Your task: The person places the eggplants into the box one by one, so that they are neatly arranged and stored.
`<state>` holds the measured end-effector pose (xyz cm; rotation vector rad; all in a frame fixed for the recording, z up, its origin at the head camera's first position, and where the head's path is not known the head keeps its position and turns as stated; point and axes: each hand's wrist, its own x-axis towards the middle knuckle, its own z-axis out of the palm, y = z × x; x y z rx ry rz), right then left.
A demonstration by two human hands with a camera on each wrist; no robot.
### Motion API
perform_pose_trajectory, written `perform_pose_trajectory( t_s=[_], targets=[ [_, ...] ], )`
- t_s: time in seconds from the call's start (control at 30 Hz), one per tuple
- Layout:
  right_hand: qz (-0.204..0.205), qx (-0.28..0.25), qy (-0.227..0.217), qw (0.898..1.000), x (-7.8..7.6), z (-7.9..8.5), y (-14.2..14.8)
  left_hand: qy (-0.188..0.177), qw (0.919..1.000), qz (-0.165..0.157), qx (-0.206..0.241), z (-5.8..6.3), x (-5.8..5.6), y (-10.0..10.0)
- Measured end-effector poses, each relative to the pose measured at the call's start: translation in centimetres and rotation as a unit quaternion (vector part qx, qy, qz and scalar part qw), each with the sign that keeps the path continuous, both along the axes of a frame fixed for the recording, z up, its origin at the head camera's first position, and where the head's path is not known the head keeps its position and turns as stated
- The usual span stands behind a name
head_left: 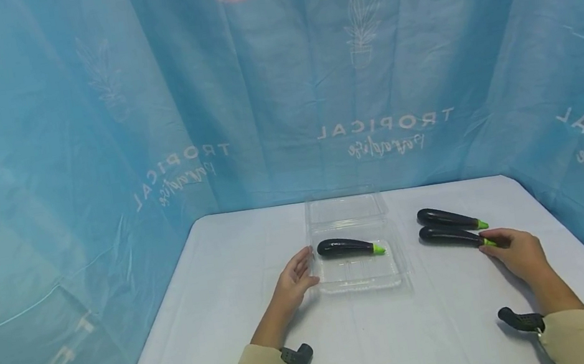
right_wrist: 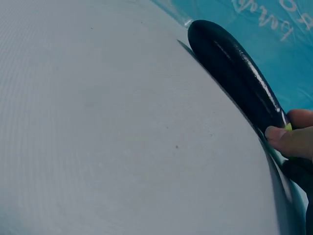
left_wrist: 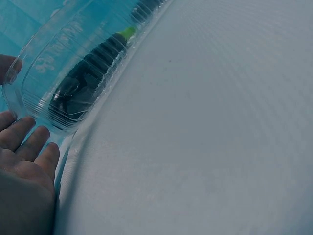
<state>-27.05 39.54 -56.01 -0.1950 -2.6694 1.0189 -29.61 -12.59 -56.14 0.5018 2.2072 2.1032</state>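
A clear plastic clamshell container stands on the table with its lid folded back. One dark eggplant with a green stem end lies inside it. My left hand rests at the container's left side, fingers loosely extended; in the left wrist view its fingertips are by the clear wall. To the right of the container, my right hand pinches the green stem end of a second eggplant between thumb and fingers. The right wrist view shows this eggplant along its length. Just behind it lies a third eggplant.
A white cloth covers the table. Blue printed curtains hang behind it and on both sides. The container's open lid reaches toward the table's back edge.
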Motion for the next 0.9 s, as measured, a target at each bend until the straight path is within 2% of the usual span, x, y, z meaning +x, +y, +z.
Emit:
perform_pose_trajectory(
  t_s=[0.23,0.43,0.67,0.9],
  targets=[
    [-0.022,-0.061,-0.025,0.998,0.1,0.0,0.0,0.001,1.0000,0.002,-0.005,-0.2,-0.1,-0.1],
    [-0.039,-0.116,-0.029,0.992,0.1,0.0,-0.3,0.006,0.9999,0.005,-0.006,-0.2,0.0,0.0],
    [-0.031,-0.131,-0.018,0.991,0.1,0.6,-0.6,0.006,0.9999,0.014,-0.003,0.0,0.0,0.2],
    [-0.023,-0.139,-0.011,0.990,0.3,1.8,-1.7,0.006,0.9999,0.005,-0.013,0.0,0.1,0.0]
  ],
)
